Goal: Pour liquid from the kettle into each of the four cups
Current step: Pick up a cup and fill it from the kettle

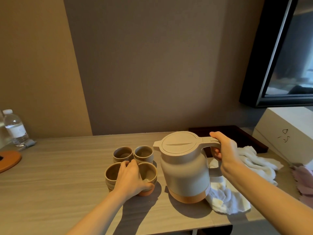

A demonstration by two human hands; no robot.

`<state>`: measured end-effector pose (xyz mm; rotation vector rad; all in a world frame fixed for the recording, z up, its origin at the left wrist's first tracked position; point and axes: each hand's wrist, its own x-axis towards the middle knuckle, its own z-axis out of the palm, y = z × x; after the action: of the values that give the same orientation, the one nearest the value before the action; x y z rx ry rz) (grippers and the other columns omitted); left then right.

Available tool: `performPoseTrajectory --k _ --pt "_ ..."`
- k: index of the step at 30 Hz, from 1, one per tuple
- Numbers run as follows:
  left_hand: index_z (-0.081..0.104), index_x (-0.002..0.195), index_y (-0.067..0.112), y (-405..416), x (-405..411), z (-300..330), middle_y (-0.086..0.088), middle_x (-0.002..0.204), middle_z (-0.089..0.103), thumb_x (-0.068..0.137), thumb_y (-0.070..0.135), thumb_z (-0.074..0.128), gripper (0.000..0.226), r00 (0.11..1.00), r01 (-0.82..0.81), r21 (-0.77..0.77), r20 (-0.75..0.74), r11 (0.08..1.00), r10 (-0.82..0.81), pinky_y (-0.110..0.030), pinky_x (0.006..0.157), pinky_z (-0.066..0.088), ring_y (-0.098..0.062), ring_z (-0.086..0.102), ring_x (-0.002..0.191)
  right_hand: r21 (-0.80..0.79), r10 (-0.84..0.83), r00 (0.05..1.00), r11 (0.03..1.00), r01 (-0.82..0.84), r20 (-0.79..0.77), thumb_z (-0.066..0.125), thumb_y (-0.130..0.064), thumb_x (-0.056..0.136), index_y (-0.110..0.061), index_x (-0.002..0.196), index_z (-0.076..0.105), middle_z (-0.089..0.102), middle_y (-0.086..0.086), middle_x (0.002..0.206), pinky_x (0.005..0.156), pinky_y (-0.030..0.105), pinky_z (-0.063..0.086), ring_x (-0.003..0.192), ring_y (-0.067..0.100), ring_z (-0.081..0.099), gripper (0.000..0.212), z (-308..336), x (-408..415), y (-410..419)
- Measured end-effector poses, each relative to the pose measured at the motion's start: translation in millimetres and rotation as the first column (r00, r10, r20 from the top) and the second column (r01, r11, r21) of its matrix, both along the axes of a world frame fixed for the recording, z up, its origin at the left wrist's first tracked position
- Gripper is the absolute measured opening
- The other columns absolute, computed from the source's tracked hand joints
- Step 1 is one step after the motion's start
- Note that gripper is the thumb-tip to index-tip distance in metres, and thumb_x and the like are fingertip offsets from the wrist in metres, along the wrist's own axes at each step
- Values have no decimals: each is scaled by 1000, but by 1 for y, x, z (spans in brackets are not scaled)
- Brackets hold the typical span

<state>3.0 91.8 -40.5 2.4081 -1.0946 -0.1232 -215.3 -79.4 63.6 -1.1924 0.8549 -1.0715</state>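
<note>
A beige kettle (183, 170) with an orange base and a closed lid stands upright on the wooden table (59, 175), spout pointing left. My right hand (221, 150) is closed around its handle. Left of it, four small brown cups sit in a tight square: back left cup (122, 153), back right cup (143, 152), front left cup (111, 173), front right cup (149, 173). My left hand (130, 178) rests over the two front cups, thumb wrapped around the front right one. The cups' insides look dark; I cannot tell whether they hold liquid.
A white towel (225, 199) lies crumpled right of and under the kettle's edge. Behind it sit a dark tray (237, 134) and a white box (288, 133). A water bottle (15, 128) and an orange pad (8, 160) are at far left. A screen (288, 56) hangs upper right.
</note>
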Motion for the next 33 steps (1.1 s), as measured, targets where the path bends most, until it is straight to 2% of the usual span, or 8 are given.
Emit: performPoseTrajectory --k 4,7,12,16,18,21,26,33 --pt "36 111 30 -3 0 -2 3 118 49 47 65 82 86 997 -22 -73 -77 997 16 -26 82 51 -13 47 104 0 14 1000 1000 -14 -14 65 -31 79 -13 55 66 59 2 57 47 21 33 38 7 39 29 2 1 2" --pt "38 117 27 -3 6 5 5 115 52 47 64 84 92 990 -36 -152 -142 988 14 -26 78 53 -14 52 103 -1 9 1000 1000 -9 -24 66 -31 78 -12 58 65 58 2 56 47 22 33 38 7 40 28 4 2 3" --pt "38 113 35 -1 10 20 17 105 52 47 53 91 87 928 -102 -371 -370 923 -46 -16 63 44 -9 55 91 -6 1 1000 1000 -1 -3 66 -32 77 -15 53 63 57 -6 44 49 23 33 36 6 41 30 9 3 5" --pt "41 110 39 -1 15 26 13 109 55 44 46 94 86 853 -190 -469 -514 862 -92 -35 79 54 -14 55 98 -20 9 1000 1000 -9 1 65 -32 77 -15 53 60 54 -7 41 50 25 33 32 5 41 30 14 3 6" --pt "40 111 41 1 15 29 14 110 55 41 49 93 88 857 -182 -472 -506 863 -96 -36 79 55 -14 56 98 -21 13 1000 1000 -14 -9 65 -33 78 -14 56 60 54 -8 40 51 25 34 34 6 42 29 16 3 7" --pt "39 113 41 5 14 34 17 109 54 42 51 92 90 894 -132 -470 -438 873 -100 -26 71 51 -13 56 96 -26 20 999 999 -21 -34 64 -34 78 -14 57 60 52 -8 39 51 25 34 36 7 41 30 19 4 7" --pt "42 118 36 10 12 47 11 114 52 36 55 87 96 965 -32 -440 -247 897 -87 -25 73 51 -15 53 102 -41 20 997 999 -23 -73 64 -35 80 -13 59 61 53 -8 39 53 24 35 47 11 41 30 19 7 9" --pt "41 117 42 14 7 56 16 115 46 46 40 93 88 985 93 -412 -95 907 -144 -13 69 43 -11 50 103 -76 59 991 995 -68 -118 63 -34 82 -7 71 65 58 5 64 55 25 34 56 13 44 29 14 9 10"
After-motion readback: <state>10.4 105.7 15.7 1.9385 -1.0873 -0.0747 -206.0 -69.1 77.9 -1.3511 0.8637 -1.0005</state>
